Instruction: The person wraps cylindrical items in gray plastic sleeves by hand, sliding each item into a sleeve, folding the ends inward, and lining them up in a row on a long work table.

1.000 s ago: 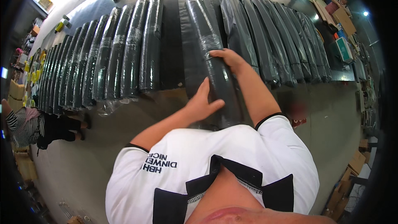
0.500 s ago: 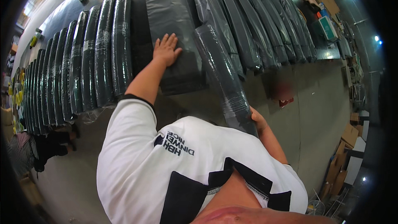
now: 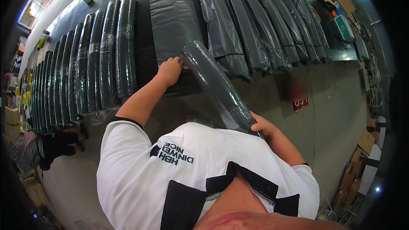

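A long dark roll in clear wrap (image 3: 219, 87) slants across in front of my chest. Its near end is in my right hand (image 3: 263, 125), thumb on top and fingers mostly hidden behind it. The far end rests over a flat grey plastic bag (image 3: 172, 21) on the table. My left hand (image 3: 171, 70) is closed at the near edge of this bag, fingers curled onto the plastic, close beside the roll's far end.
A row of similar wrapped rolls (image 3: 109, 51) lies left of the bag. On the right lie several grey-bagged bundles (image 3: 251, 27). A person in striped clothing (image 3: 27, 151) is at the far left. Cardboard pieces (image 3: 351, 170) stand along the right side.
My left hand has gone from lying flat on the bag to curled at its near edge. The roll's far end has swung left and nearer, over the bag.
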`<state>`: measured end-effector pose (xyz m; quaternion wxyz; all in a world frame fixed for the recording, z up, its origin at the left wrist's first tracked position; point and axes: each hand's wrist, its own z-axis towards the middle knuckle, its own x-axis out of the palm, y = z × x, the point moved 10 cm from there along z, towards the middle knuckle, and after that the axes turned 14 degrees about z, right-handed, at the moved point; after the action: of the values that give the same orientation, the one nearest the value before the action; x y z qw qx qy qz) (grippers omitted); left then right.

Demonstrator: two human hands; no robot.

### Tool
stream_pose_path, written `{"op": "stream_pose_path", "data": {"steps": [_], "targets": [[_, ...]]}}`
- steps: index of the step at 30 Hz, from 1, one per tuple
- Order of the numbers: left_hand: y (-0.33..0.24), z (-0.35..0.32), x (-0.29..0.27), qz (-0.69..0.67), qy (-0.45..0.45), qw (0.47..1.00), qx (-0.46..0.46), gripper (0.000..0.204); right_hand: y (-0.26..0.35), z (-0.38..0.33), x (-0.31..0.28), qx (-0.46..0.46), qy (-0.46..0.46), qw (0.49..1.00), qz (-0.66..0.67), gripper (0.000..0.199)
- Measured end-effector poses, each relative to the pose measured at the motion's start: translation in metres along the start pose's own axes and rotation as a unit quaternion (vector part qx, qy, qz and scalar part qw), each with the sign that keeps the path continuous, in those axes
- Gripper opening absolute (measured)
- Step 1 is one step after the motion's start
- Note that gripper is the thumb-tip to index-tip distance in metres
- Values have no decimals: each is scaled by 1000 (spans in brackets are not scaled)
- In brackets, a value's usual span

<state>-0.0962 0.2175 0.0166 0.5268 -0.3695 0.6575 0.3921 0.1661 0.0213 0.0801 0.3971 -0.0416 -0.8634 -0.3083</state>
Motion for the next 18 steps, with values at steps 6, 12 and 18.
{"op": "stream_pose_path", "data": {"steps": [6, 12, 18], "targets": [[20, 1, -18, -112, -38, 993, -17, 20, 0, -2, -14, 27, 17, 996, -78, 98], [39, 6, -14, -165, -105, 981, -15, 17, 8, -9, -9, 11, 16, 991, -136, 101], [83, 27, 29, -478, 27, 863, -162, 30, 0, -2, -14, 56, 30, 989, -137, 95]]}}
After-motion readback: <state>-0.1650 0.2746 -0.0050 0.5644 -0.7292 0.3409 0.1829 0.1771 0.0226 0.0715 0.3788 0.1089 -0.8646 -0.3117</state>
